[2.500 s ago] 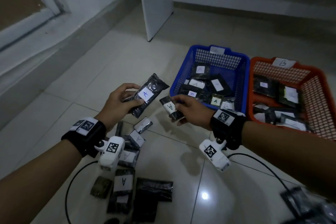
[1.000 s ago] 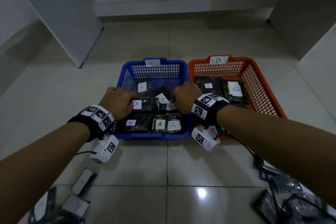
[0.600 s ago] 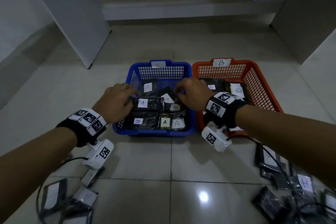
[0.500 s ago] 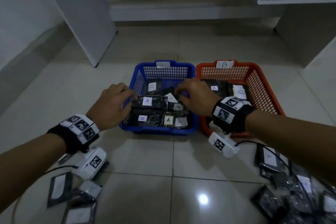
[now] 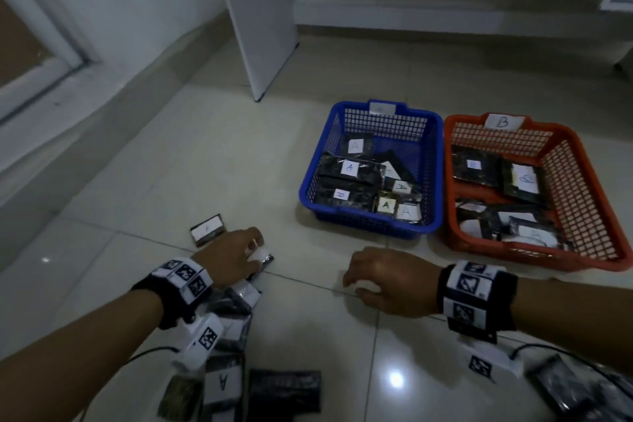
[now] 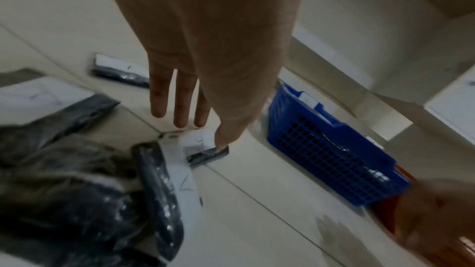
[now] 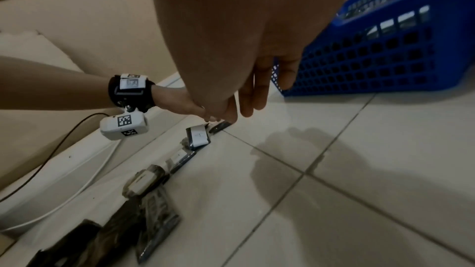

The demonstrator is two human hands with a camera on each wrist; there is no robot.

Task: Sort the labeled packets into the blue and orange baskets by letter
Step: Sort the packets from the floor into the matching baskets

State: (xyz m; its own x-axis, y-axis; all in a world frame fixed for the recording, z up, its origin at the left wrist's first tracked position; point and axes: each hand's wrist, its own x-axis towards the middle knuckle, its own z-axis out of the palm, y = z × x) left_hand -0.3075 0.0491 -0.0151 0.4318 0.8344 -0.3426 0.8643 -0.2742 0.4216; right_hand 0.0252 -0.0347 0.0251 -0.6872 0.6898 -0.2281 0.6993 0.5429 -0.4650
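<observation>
"B" tag on orange basket (image 5: 582,181), "A" labels — blue-basket packets (image 5: 349,168), floor packet (image 5: 222,382)

A black wristband (image 5: 171,298) faced with white square-code tags is worn on the left wrist; a matching black wristband (image 5: 478,301) is worn on the right. Beneath each, a small white camera housing (image 5: 202,341) printed with black codes is hung; a thin black cable (image 7: 59,145) is led from the left one, and both forearms are bare.

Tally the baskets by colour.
blue basket: 1
orange basket: 1
Total: 2
</observation>
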